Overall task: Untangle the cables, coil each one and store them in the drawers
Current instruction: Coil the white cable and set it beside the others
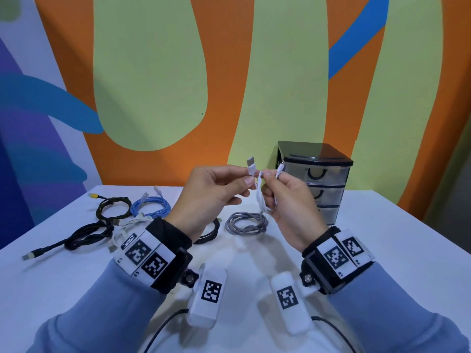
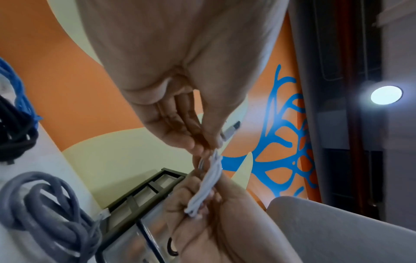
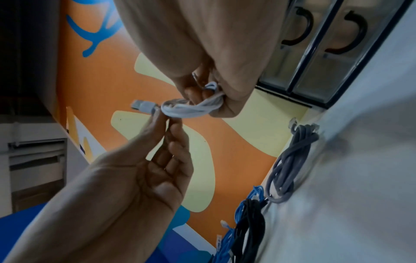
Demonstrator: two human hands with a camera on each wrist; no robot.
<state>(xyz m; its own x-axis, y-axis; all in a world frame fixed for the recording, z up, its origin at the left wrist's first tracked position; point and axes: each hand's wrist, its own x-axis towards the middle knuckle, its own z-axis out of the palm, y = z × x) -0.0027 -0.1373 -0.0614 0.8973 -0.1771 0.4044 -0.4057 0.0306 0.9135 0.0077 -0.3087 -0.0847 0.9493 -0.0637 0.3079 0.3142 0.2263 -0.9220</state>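
Both hands hold a short white USB cable [image 1: 260, 197] above the table, folded into a small bundle [image 3: 191, 107]. My left hand [image 1: 244, 180] pinches it just below its USB plug [image 1: 251, 166], which points up. My right hand [image 1: 267, 184] grips the looped bundle [image 2: 208, 185], and the small plug [image 1: 280, 169] sticks up beside its fingers. The black drawer unit [image 1: 316, 182] with clear drawers stands right behind the hands, all drawers closed.
On the white table [image 1: 382, 238] lie a coiled grey cable [image 1: 246, 222], a blue coil [image 1: 150, 206], a black coil with a yellow plug [image 1: 112, 208], a loose black cable [image 1: 84, 235], another white cable [image 1: 122, 231] and a black coil [image 1: 210, 233] behind my left wrist.
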